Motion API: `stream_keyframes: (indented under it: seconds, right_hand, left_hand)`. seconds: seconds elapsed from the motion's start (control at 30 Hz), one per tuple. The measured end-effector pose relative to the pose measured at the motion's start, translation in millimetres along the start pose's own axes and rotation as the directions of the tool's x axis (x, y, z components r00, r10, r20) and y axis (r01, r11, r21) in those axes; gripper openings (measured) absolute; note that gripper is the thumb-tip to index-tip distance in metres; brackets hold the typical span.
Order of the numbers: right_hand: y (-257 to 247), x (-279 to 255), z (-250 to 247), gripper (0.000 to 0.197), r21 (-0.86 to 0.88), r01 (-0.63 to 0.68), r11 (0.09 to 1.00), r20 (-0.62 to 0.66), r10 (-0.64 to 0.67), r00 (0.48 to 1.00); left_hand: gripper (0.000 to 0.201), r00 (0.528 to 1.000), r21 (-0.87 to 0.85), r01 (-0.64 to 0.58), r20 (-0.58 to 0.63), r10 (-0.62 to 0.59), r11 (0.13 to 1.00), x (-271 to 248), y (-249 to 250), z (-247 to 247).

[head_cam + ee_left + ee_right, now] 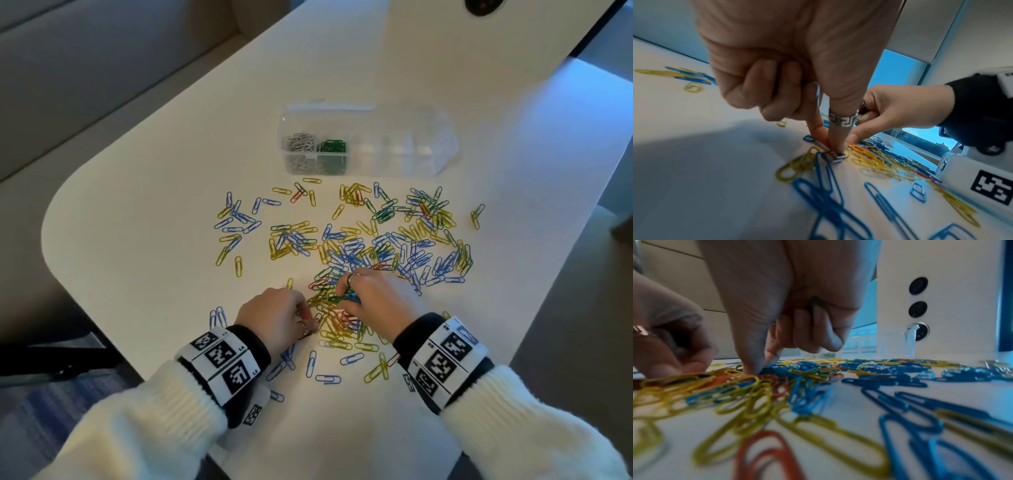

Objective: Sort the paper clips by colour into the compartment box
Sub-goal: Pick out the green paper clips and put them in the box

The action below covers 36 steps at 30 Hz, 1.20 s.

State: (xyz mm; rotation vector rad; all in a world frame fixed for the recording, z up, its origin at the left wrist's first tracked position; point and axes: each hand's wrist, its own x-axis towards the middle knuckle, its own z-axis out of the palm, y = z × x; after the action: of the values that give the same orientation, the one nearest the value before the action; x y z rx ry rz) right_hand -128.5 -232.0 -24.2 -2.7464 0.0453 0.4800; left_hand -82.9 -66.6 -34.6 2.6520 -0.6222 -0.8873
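Blue, yellow, red and green paper clips (359, 250) lie scattered over the white table (154, 192). Behind them stands the clear compartment box (404, 144), with white clips (300, 143) in its left cell and green clips (333, 148) in the cell beside it. My left hand (833, 152) pinches a white clip (838, 157) against the table with thumb and forefinger, the other fingers curled. My right hand (342, 299) holds a bunch of green clips (347, 297). Its thumb and forefinger (760, 368) touch a dark green clip (767, 370) in the heap.
The box's right cells (411, 150) look empty, its lid (376, 113) open behind. The table's rounded edge (48, 240) runs to the left, a grey sofa (85, 68) beyond it. A white post with round black sockets (918, 309) rises at the far end.
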Motion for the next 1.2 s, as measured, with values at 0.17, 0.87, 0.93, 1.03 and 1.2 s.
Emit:
stream_keyframes:
  seconds: [0.17, 0.87, 0.93, 1.03, 1.2]
  right_hand:
    - [3.9, 3.0, -1.7, 0.023, -0.079, 0.044, 0.996, -0.007, -0.045, 0.999]
    - [22.4, -6.2, -18.9, 0.009, 0.943, -0.246, 0.222, 0.235, 0.075, 0.969]
    - [17.8, -7.8, -22.8, 0.009, 0.947, -0.23, 0.223, 0.22, 0.069, 0.973]
    - [6.0, -8.1, -31.4, 0.008, 0.931, -0.165, 0.325, 0.156, 0.055, 0.986]
    - [-16.6, -8.8, -50.4, 0.007, 0.738, 0.061, 0.672, -0.045, -0.041, 0.998]
  left_hand:
    - [0.016, 1.0, -0.031, -0.007, -0.024, 0.006, 1.0, 0.6, -4.9, 0.5]
    - [0.022, 0.999, -0.619, 0.046, 0.024, -0.039, 0.784, 2.0, 0.2, -18.7]
    - [0.027, 0.977, -0.92, 0.214, 0.21, -0.049, 0.328, 2.1, -0.2, -29.9]
    - [0.011, 0.934, -0.935, 0.347, 0.337, 0.123, -0.072, 1.7, 3.1, -41.2]
    - [0.026, 0.934, -0.912, 0.347, 0.314, 0.173, -0.218, 9.7, 12.4, -43.1]
